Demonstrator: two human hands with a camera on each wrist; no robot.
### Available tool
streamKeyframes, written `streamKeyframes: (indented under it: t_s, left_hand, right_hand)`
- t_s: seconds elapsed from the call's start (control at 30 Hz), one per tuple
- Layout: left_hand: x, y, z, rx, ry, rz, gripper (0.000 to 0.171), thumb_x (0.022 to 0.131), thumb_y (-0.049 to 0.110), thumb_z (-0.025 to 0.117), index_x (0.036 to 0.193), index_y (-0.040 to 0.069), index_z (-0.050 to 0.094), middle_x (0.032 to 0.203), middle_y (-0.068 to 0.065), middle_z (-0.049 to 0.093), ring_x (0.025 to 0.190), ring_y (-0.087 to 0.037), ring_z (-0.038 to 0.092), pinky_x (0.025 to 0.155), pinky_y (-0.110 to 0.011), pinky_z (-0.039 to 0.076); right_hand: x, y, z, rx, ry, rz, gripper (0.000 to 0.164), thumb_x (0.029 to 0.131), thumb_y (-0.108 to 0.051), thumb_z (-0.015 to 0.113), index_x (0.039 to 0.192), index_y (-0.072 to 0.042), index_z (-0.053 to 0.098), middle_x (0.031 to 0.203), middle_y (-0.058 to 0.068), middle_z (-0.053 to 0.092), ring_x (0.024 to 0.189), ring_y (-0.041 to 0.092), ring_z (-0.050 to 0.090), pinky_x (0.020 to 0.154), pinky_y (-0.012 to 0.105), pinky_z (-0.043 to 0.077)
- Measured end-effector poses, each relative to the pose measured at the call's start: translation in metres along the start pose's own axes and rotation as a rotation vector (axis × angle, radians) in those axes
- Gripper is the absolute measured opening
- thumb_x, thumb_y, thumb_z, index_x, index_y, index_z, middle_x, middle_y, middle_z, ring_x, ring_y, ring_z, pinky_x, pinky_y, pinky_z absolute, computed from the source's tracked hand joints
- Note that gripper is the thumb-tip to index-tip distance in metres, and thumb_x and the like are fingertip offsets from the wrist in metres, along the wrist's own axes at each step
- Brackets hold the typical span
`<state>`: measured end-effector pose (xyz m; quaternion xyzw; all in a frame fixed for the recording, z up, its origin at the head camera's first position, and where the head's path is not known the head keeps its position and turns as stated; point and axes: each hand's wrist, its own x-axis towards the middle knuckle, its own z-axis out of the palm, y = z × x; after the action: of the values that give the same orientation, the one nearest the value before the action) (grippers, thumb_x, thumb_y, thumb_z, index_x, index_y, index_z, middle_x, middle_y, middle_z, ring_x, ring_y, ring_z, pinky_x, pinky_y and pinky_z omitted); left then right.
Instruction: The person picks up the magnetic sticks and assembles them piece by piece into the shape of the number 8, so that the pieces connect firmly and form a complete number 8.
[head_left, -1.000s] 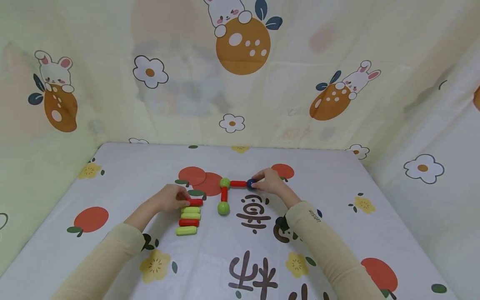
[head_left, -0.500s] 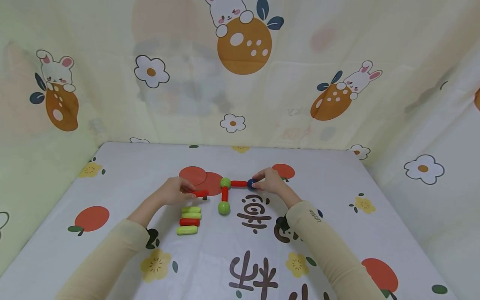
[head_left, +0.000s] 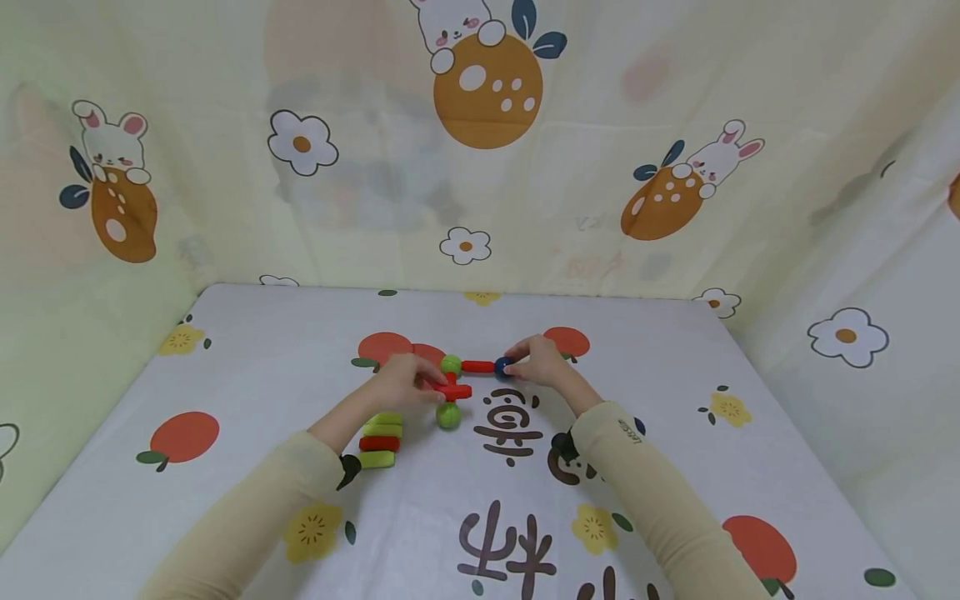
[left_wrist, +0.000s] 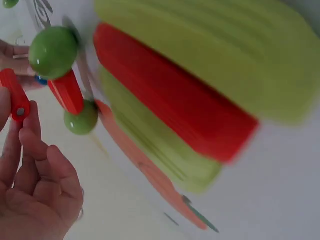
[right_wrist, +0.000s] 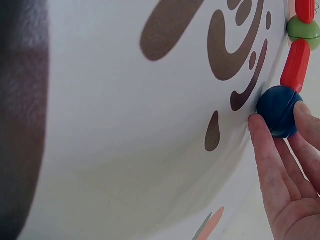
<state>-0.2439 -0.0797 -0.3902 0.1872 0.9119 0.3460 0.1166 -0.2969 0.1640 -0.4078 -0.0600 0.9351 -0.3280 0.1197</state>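
Observation:
My left hand (head_left: 408,382) pinches a loose red rod (head_left: 459,392) between thumb and fingers. In the left wrist view that rod (left_wrist: 18,100) shows a round silvery spot on its end. From the head view it overlaps the red rod linking two green balls, the far one (head_left: 451,364) and the near one (head_left: 447,416). Another red rod (head_left: 477,367) runs right from the far green ball to a dark blue ball (head_left: 503,368). Thumb and fingers of my right hand (head_left: 537,362) grip the blue ball, seen closely in the right wrist view (right_wrist: 278,111).
Left of the joined pieces, below my left wrist, lies a row of loose rods: light green ones (head_left: 385,419), a red one (head_left: 379,444) and another green one (head_left: 377,459). A white printed cloth (head_left: 420,525) covers the table. Patterned curtains (head_left: 360,200) enclose the back and sides.
My left hand lifted the red rod off the top of the row and carried it right, to the joined pieces. The right hand stays on the blue ball.

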Motion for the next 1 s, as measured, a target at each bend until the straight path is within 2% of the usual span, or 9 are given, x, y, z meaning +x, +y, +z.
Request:
streamKeyframes:
  t_s: [0.1, 0.3, 0.53, 0.73, 1.0]
  left_hand:
    - [0.005, 0.007, 0.010, 0.008, -0.008, 0.008, 0.019, 0.078, 0.018, 0.073, 0.096, 0.013, 0.070, 0.082, 0.003, 0.058, 0.078, -0.017, 0.050, 0.062, -0.025, 0.043]
    - [0.012, 0.015, 0.025, 0.024, -0.038, 0.068, 0.018, 0.078, 0.016, 0.073, 0.095, 0.011, 0.072, 0.078, 0.004, 0.059, 0.079, -0.016, 0.050, 0.060, -0.023, 0.043]
    - [0.014, 0.020, 0.037, 0.080, -0.045, 0.060, 0.015, 0.076, 0.016, 0.075, 0.090, 0.011, 0.073, 0.072, 0.004, 0.059, 0.071, -0.014, 0.051, 0.060, -0.024, 0.043]
    - [0.015, 0.020, 0.042, 0.125, -0.016, 0.053, 0.016, 0.074, 0.015, 0.077, 0.089, 0.010, 0.073, 0.073, 0.004, 0.062, 0.071, -0.012, 0.052, 0.062, -0.022, 0.044]
    - [0.013, 0.022, 0.043, 0.211, -0.030, 0.064, 0.016, 0.075, 0.015, 0.076, 0.090, 0.011, 0.073, 0.077, 0.003, 0.065, 0.072, -0.012, 0.051, 0.065, -0.023, 0.043]
  right_hand:
    - [0.000, 0.000, 0.000, 0.003, 0.002, -0.001, 0.028, 0.083, -0.011, 0.067, 0.109, -0.002, 0.064, 0.106, 0.014, 0.062, 0.088, 0.022, 0.056, 0.074, 0.028, 0.050]
    - [-0.002, 0.000, -0.001, -0.007, 0.010, -0.053, 0.027, 0.081, -0.009, 0.068, 0.106, 0.001, 0.066, 0.101, 0.015, 0.065, 0.090, 0.022, 0.058, 0.076, 0.031, 0.048]
    - [-0.002, 0.000, -0.002, -0.001, 0.007, -0.054, 0.026, 0.081, -0.009, 0.068, 0.106, 0.001, 0.066, 0.100, 0.014, 0.065, 0.090, 0.023, 0.057, 0.078, 0.032, 0.048]
    - [-0.002, 0.000, -0.002, 0.002, 0.006, -0.050, 0.027, 0.082, -0.009, 0.068, 0.106, 0.001, 0.066, 0.101, 0.015, 0.065, 0.089, 0.023, 0.057, 0.077, 0.032, 0.049]
    - [-0.002, 0.000, -0.001, 0.008, 0.005, -0.039, 0.026, 0.081, -0.009, 0.068, 0.106, 0.001, 0.066, 0.101, 0.015, 0.065, 0.090, 0.023, 0.057, 0.076, 0.031, 0.049]
